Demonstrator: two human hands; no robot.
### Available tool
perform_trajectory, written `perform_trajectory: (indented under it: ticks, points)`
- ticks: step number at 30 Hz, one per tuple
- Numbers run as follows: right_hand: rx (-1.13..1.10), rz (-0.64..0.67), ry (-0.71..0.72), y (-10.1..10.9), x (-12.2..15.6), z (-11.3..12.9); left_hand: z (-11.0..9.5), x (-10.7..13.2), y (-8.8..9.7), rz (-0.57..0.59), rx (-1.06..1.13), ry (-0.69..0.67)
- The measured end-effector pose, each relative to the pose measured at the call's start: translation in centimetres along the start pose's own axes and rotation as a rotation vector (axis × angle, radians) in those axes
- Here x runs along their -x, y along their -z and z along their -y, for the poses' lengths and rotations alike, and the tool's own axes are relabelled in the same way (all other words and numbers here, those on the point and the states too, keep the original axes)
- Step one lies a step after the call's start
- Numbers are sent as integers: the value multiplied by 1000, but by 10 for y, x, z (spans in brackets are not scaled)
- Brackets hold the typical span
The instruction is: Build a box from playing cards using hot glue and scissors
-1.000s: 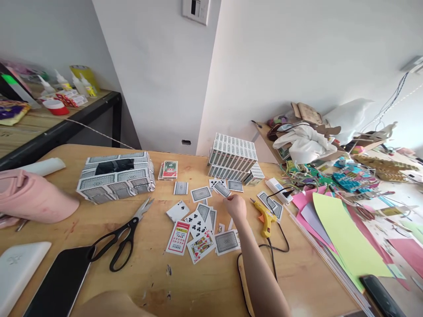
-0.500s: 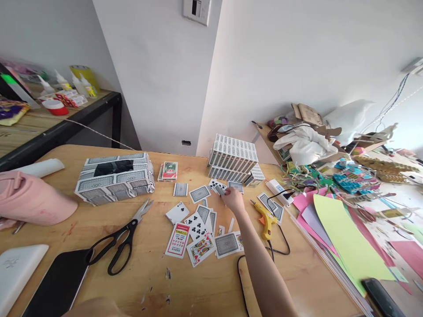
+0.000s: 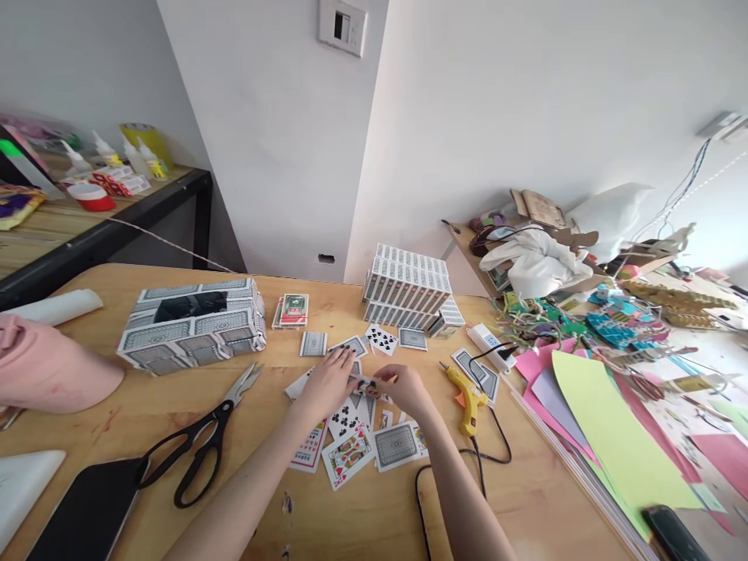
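Note:
My right hand [image 3: 406, 388] pinches a small folded playing card [image 3: 367, 386] just above the loose cards. Beside it, my left hand [image 3: 332, 383] has its fingers stretched out over the cards, its thumb at the folded card's left end. Beneath and around both hands lie scattered playing cards, among them a king of hearts [image 3: 349, 456], a clubs card [image 3: 346, 419] and a face-down card [image 3: 397, 446]. A spades card [image 3: 382, 340] lies farther back. The left hand and forearm cover part of a red-and-white card [image 3: 309, 448].
Behind the cards stands a block of stacked card pieces [image 3: 406, 284]; left of it are card packs [image 3: 292, 310] and a card-covered box [image 3: 195, 326]. Scissors [image 3: 216, 432] lie left. A yellow glue gun [image 3: 467, 397], its cord, a power strip [image 3: 491, 347] and coloured paper [image 3: 613, 436] are right.
My right hand has drawn back from the far cards toward the middle with the small card. My left hand has come up from the bottom edge to meet it.

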State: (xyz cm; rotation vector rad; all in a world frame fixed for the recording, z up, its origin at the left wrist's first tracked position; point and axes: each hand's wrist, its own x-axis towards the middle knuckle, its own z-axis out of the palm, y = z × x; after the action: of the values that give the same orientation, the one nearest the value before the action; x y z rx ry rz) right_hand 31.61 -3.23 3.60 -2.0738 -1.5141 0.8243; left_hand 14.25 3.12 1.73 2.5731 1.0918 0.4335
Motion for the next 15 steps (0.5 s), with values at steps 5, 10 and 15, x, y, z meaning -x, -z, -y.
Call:
perform_trajectory:
  ticks: [5, 10, 15]
  points:
    - [96, -187, -106, -8, -43, 6, -4, 32, -8, -1, -82, 31]
    - [179, -185, -148, -19, -66, 14, -9, 41, 8, -48, -51, 51]
    - [244, -145, -152, -22, -64, 13, -6, 11, 18, -25, 41, 169]
